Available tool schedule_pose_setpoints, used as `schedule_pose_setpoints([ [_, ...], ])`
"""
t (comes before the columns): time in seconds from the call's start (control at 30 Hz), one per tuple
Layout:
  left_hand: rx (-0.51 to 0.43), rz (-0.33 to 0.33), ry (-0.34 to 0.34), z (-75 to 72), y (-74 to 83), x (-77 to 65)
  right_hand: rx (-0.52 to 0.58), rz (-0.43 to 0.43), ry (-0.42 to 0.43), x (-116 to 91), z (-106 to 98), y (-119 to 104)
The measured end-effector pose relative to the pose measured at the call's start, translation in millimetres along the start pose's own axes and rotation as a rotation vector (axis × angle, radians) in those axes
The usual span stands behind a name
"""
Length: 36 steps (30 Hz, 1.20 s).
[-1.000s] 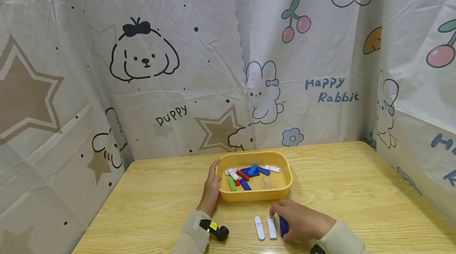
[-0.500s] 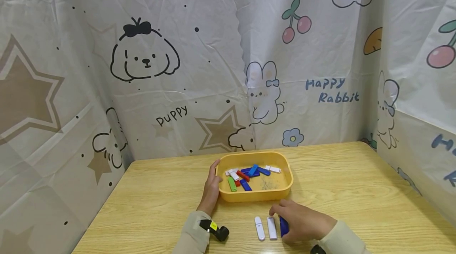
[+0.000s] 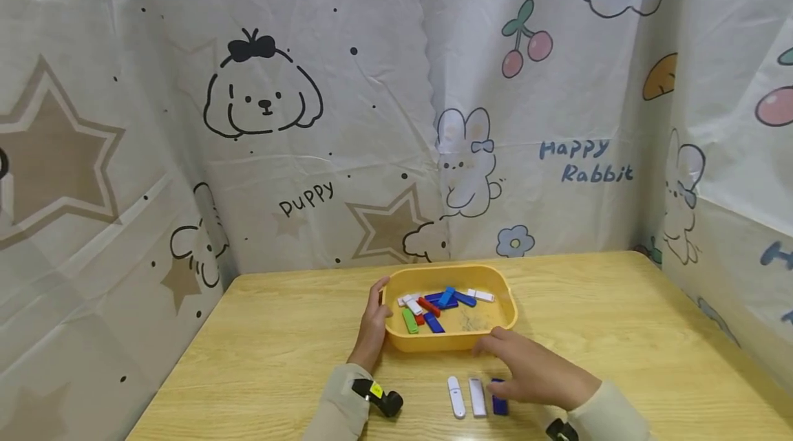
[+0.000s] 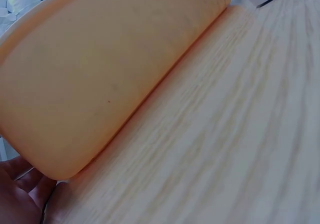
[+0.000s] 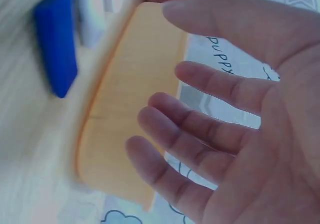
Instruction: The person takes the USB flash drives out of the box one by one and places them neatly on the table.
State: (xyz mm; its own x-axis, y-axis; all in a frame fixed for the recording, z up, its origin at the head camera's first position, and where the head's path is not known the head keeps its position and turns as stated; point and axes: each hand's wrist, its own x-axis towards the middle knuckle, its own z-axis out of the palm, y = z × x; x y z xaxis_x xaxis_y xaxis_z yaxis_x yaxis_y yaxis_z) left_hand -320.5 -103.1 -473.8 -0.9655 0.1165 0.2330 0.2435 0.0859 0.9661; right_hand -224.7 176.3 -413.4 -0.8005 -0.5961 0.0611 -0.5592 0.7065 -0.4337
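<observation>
A yellow plastic bin (image 3: 434,342) holds several USB flash drives in white, blue, red and green. My left hand (image 3: 373,320) grips its left end, thumb at the rim; in the left wrist view, fingers (image 4: 35,181) show at the bin's lower corner. Three USB flash drives lie in a row before the bin: a rounded white one (image 3: 456,397), a straight white one (image 3: 477,398) and a blue one (image 3: 499,398). My right hand (image 3: 535,369) is over the blue drive, which its thumb partly covers. In the right wrist view its fingers (image 5: 197,149) are spread, holding nothing.
The wooden table (image 3: 266,351) extends to both sides of the bin. A printed curtain (image 3: 347,117) hangs behind it and along both sides. Black wrist cameras (image 3: 387,401) are strapped to both sleeves.
My right hand has let go of the blue flash drive and lifted toward the bin's front rim, uncovering more of the drive. The left hand stays on the bin. The head view shifts slightly.
</observation>
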Motion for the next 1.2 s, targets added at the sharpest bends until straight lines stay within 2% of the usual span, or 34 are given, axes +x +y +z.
schedule_pose_setpoints([
  [0.1,0.023,-0.006,-0.013,1.4,14.8,-6.8,-0.018,-0.045,0.051,4,-4,-1],
  [0.13,0.027,-0.005,-0.011,1.5,13.2,-6.3,-0.025,-0.057,0.066,6,-6,-3],
  [0.33,0.01,0.014,0.015,0.6,-18.8,7.8,-0.077,-0.129,0.126,24,-12,-9],
  [0.4,0.024,0.023,0.021,0.7,-21.0,8.2,-0.086,-0.136,0.132,31,-13,-9],
  [0.67,0.056,0.008,0.037,-1.3,-21.1,9.2,-0.09,-0.093,0.105,67,-15,-9],
  [1.07,0.057,0.008,0.05,2.7,-24.3,7.1,-0.118,0.108,-0.009,118,-9,-14],
  [1.2,0.052,0.007,0.047,0.3,-23.6,7.3,-0.132,0.122,-0.014,130,-3,-15],
])
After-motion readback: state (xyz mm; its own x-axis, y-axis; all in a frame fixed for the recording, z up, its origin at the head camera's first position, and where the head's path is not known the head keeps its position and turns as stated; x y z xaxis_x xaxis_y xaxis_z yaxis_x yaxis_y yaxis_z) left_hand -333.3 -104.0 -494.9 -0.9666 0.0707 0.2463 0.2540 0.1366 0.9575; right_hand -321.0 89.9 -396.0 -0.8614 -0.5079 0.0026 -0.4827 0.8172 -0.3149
